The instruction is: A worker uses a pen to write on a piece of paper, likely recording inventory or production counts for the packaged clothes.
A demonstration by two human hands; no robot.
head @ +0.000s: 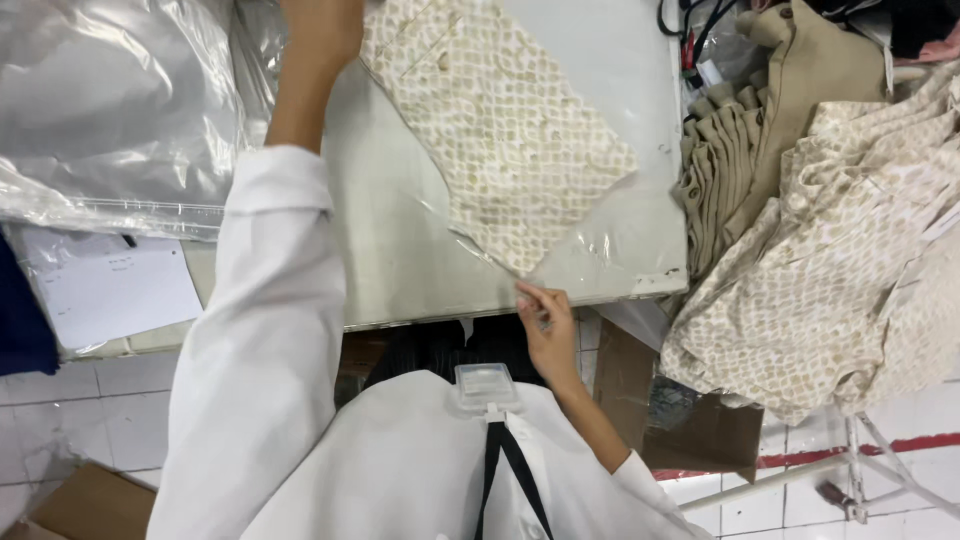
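Far left: a heap of clear plastic bags (110, 100) lies on the worktop (400, 250), with a white paper sheet (110, 290) just below it and a dark blue cloth (22, 320) at the frame edge. A cardboard piece (90, 505) sits on the tiled floor (70, 410). Left of centre: the left hand (320, 30), on a white-sleeved arm, reaches to the far end of the folded patterned garment (500, 130); the top frame edge cuts off its fingers, so their state cannot be told. Centre: the garment, cream with a net-like print, lies diagonally on the worktop inside a clear plastic sleeve (610, 240). At the near edge, the right hand (548, 330) pinches the sleeve's lower corner between thumb and fingers (530, 296), pressed together. A clear badge holder (485, 388) hangs at the chest. Right: folded beige fabric (730, 150) stands beside the worktop, and a loose pile of patterned garments (840, 260) rests on a rack (860, 460).
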